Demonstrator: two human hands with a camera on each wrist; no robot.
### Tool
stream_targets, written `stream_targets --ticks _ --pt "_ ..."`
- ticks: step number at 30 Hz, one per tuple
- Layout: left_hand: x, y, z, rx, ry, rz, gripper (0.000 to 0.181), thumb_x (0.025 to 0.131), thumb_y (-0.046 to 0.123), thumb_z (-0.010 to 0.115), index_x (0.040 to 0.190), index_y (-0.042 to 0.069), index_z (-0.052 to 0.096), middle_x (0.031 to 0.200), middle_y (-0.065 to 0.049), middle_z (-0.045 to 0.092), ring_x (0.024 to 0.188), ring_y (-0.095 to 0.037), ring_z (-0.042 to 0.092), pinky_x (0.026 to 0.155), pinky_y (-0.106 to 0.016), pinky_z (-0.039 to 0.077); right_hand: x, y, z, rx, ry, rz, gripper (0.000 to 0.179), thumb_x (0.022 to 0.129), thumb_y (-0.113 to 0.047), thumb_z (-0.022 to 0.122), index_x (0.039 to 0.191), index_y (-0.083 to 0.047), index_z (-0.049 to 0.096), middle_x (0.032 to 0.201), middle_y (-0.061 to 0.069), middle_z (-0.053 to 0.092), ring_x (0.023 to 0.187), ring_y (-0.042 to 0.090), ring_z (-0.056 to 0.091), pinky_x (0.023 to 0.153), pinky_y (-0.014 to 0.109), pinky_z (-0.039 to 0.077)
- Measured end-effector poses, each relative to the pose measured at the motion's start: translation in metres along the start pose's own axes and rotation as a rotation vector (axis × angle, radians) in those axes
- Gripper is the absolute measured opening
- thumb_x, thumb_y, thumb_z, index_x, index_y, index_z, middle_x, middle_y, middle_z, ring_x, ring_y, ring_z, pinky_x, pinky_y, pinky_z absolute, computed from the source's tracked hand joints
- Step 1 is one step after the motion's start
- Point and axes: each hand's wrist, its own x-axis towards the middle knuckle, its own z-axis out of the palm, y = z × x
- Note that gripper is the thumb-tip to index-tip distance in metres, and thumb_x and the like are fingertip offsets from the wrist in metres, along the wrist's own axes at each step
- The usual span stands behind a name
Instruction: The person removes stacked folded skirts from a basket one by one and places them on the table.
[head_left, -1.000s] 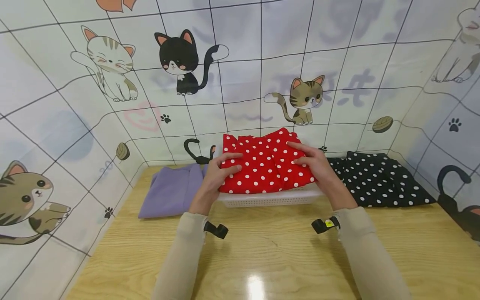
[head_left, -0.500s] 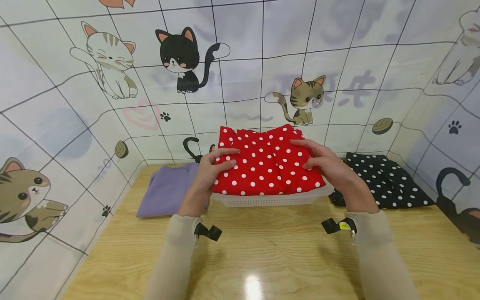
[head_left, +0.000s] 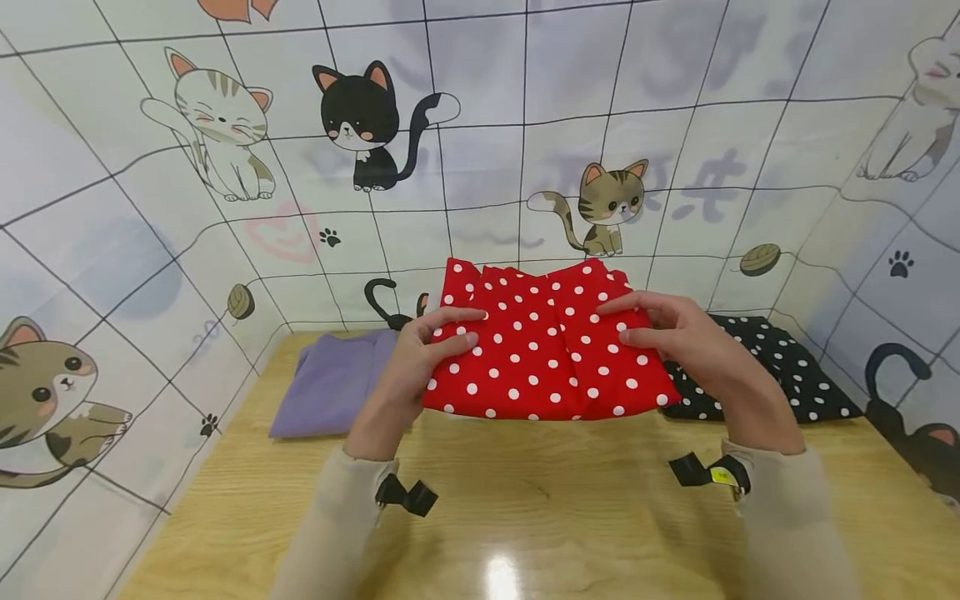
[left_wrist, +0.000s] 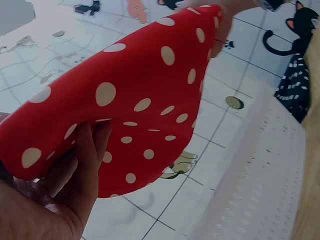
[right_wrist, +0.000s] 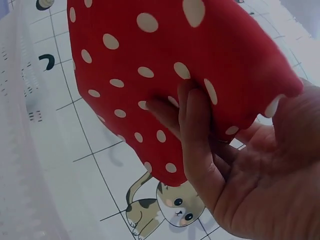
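Both hands hold a folded red cloth with white polka dots [head_left: 536, 358], spread flat between them. My left hand [head_left: 412, 358] grips its left side, thumb and a finger on the upper face and other fingers tucked under, as the left wrist view shows. At the opposite side my right hand [head_left: 690, 342] pinches the cloth the same way; in the right wrist view its fingers [right_wrist: 195, 130] press up from below. A white perforated plastic basket [left_wrist: 250, 185] shows below the cloth in the left wrist view, while the cloth hides it in the head view.
A folded purple cloth [head_left: 330, 383] lies on the wooden table [head_left: 525, 492] to the left. On the right lies a black cloth with white dots [head_left: 795, 375], partly behind my right arm. A cat-print wall covering [head_left: 487, 167] encloses the table's back and sides.
The red cloth has risen off the basket and come nearer, now covering the basket's front in the head view. My right hand has moved right, my left slightly left, stretching the cloth wider.
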Motion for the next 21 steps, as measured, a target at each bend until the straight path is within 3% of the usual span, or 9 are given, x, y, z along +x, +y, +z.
stream_targets --ticks 3,11,21 --pt "-0.007 -0.004 0.003 0.004 -0.026 -0.018 0.038 0.096 0.017 0.068 0.134 0.018 0.068 0.140 -0.011 0.056 0.122 -0.030 0.065 0.089 -0.044 0.062 -0.010 -0.003 0.000 -0.012 -0.033 -0.019 0.040 0.101 -0.011 0.063 0.141 -0.013 0.058 0.136 0.013 0.054 0.105 0.021 0.071 0.081 0.036 0.064" --pt "-0.033 -0.014 0.000 0.042 -0.057 -0.056 0.047 0.095 0.015 0.069 0.141 0.020 0.064 0.141 -0.012 0.056 0.120 -0.026 0.066 0.088 -0.043 0.063 -0.030 -0.003 0.008 0.002 -0.151 -0.057 0.061 0.097 -0.004 0.066 0.153 -0.014 0.045 0.151 0.018 0.040 0.125 0.022 0.056 0.084 0.040 0.064" --pt "-0.062 -0.012 -0.003 0.181 -0.170 -0.081 0.053 0.092 0.013 0.074 0.144 0.020 0.063 0.128 -0.016 0.070 0.106 -0.029 0.075 0.085 -0.046 0.063 -0.057 0.015 0.017 0.065 -0.232 -0.006 0.070 0.096 -0.006 0.068 0.158 -0.019 0.040 0.153 0.026 0.037 0.123 0.025 0.060 0.083 0.042 0.064"
